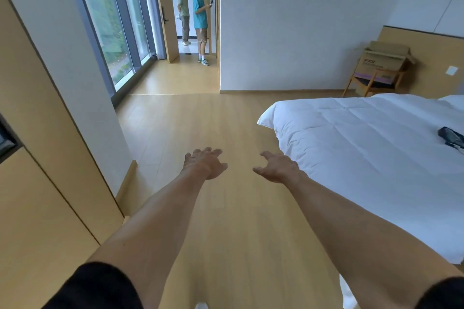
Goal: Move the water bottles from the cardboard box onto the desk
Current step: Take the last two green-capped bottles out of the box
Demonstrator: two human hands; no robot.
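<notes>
A cardboard box (385,60) with its flaps open rests on a wooden chair (374,84) in the far right corner, beyond the bed. Its inside is hidden, and no water bottles show. No desk is in view. My left hand (204,162) and my right hand (276,165) are stretched out in front of me over the wooden floor, fingers spread, holding nothing. Both are far from the box.
A bed with a white duvet (364,148) fills the right side, a dark object (450,137) lying on it. Wooden cabinets (37,183) line the left, past them tall windows (110,20). Two people (194,17) stand in the far doorway.
</notes>
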